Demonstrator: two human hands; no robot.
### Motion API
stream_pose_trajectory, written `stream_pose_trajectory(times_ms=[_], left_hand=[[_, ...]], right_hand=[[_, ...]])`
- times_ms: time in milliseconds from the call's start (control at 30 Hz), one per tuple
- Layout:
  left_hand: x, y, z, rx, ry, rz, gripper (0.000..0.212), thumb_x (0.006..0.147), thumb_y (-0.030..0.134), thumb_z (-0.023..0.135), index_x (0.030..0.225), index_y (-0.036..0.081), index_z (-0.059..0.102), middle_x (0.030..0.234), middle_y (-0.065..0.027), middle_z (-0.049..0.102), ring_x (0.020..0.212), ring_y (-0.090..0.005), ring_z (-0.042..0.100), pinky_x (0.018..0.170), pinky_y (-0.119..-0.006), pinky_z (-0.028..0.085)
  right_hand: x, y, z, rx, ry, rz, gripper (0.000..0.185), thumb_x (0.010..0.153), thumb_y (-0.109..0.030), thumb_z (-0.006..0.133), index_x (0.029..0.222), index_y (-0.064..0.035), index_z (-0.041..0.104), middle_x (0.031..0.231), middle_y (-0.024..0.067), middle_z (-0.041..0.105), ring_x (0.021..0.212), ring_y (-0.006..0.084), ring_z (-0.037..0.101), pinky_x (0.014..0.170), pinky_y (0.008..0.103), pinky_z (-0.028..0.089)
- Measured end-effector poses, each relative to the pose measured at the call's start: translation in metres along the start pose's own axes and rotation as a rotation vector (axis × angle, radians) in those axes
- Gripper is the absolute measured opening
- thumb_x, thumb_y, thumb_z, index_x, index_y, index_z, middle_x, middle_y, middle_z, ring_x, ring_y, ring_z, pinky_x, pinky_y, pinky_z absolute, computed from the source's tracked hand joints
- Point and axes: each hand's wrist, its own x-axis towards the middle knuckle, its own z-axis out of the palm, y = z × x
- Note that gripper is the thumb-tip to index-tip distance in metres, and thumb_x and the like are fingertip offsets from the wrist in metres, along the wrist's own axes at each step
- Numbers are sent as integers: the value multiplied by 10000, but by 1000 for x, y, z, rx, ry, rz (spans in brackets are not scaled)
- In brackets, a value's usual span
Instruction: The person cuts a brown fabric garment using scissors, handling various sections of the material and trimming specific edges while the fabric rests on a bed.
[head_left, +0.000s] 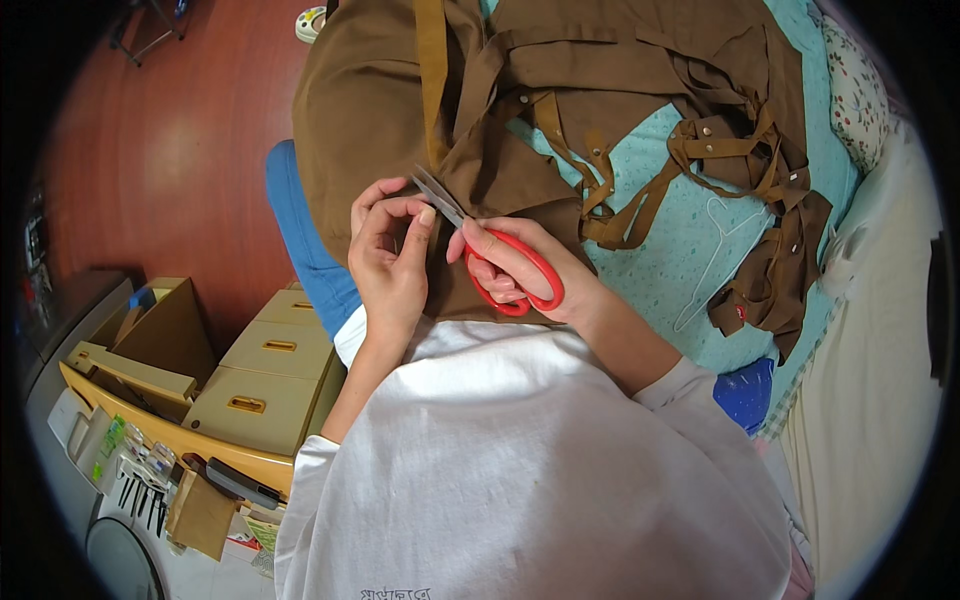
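My right hand grips red-handled scissors, fingers through the loops, blades pointing up and left and slightly parted. Close by the blades, my left hand has its thumb and index fingertips pinched together; anything between them is too small to make out. Under both hands, brown fabric, apparently an apron, drapes over my lap. A lighter brown strap runs down it towards the scissor tips. More brown cloth with straps and metal snaps lies bunched to the right.
A teal patterned bed sheet holds a white wire hanger and a blue object. A floral pillow rests at the far right. Beige drawers and an open box stand left, beside the reddish wood floor.
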Motion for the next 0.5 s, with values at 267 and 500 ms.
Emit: stream_pose_trajectory(times_ms=[267,500], left_hand=[[6,-5,-12,-179,62,-16,53,950,47,591,979,5,578,1224,-123,509,1018,-200,627,858,-298,489],[51,-13,-131,-51,453,42,174,997,221,551,954,56,519,880,-47,575,827,-157,591,774,-309,496]], right_hand=[[-25,-20,-3,-138,-74,-23,320,1034,-335,468,976,-39,576,718,-8,498,570,71,469,523,217,383],[-95,-13,-97,0,323,-411,316,1032,-307,419,1077,-21,546,709,40,523,584,156,505,517,272,398]])
